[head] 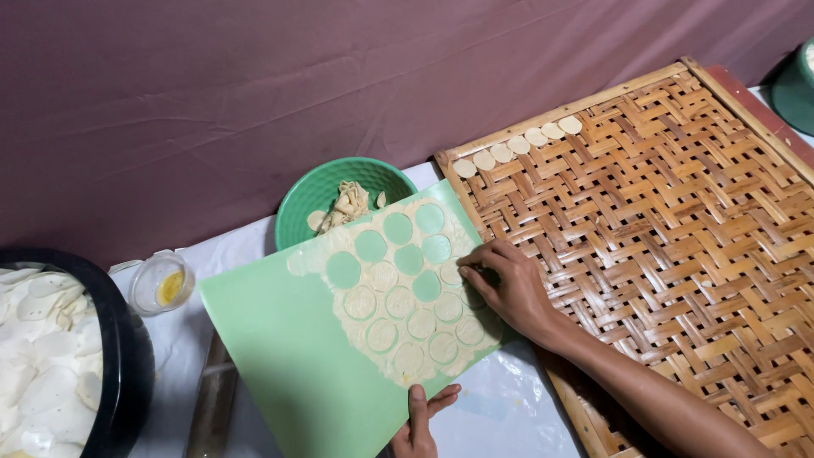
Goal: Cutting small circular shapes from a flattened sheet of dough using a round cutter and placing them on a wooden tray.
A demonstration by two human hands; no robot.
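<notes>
1. Right hand (pixel 509 284): fingers bunched, tips pinching at a dough disc (pixel 452 273) on the right edge of the rolled dough sheet (pixel 407 297). Grip looks closed on the disc edge; can't tell if lifted off yet.
2. Left hand (pixel 417 428): flat, fingers spread, pressing the near edge of the green mat (pixel 280 339). Open, holding nothing, just pinning the mat down.
3. Dough sheet: lying on the mat between both hands, just left of the right hand, above the left hand. Scored w/ round cut circles; several holes near its far side showing green mat where discs are gone.
4. Woven bamboo tray (pixel 678 237): under and right of the right hand; wrist and forearm rest across its near-left corner.
5. Row of pale discs (pixel 517 144): on the tray's far-left rim, well beyond the right hand, laid edge to edge.
6. Green bowl (pixel 309 199): beyond the mat, far-left of the right hand, w/ dough scraps (pixel 348 203) inside; mat's far edge overlaps the bowl rim.
7. Small clear cup (pixel 161 284): well left of both hands, yellowish stuff inside.
8. Black basin (pixel 127 356): far left of the left hand, piled w/ thin white discs.
9. All on a white-covered table (pixel 509 407), just right of the left hand.
</notes>
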